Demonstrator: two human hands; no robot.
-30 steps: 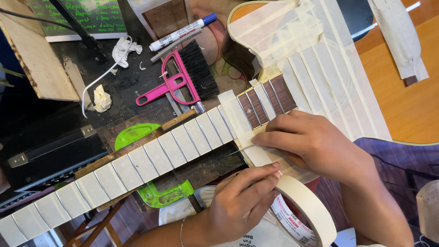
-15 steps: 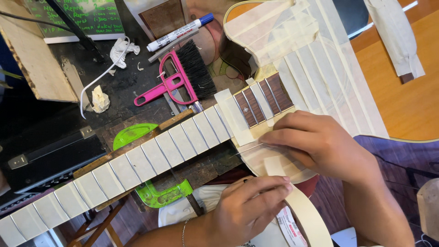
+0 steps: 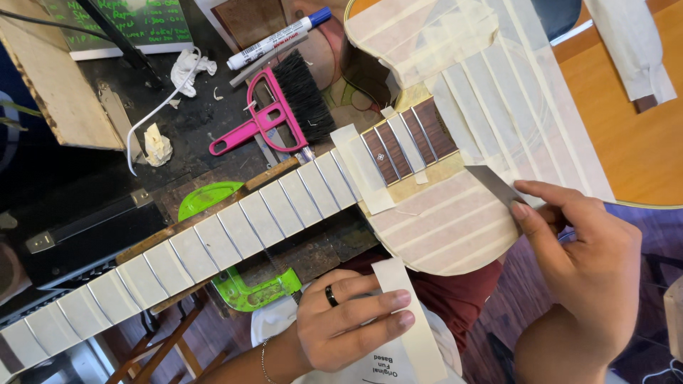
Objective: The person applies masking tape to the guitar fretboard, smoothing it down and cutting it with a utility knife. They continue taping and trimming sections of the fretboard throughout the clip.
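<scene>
Beneath the left hand [image 3: 341, 323], fingers [image 3: 370, 302] pinch a masking-tape strip [image 3: 413, 320]: light, limp, sticky, best held by its edges. Right hand [image 3: 583, 277] fingers grip a thin steel blade [image 3: 494, 186], stiff and sharp, its tip on the taped guitar body [image 3: 455, 227] beyond the fingertips.

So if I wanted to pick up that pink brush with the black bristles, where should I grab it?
Probably by the long pink handle of the brush. It lies flat on the dark bench, its free end pointing lower left, away from the guitar neck. Come from above at that end, clear of the bristles.
</scene>
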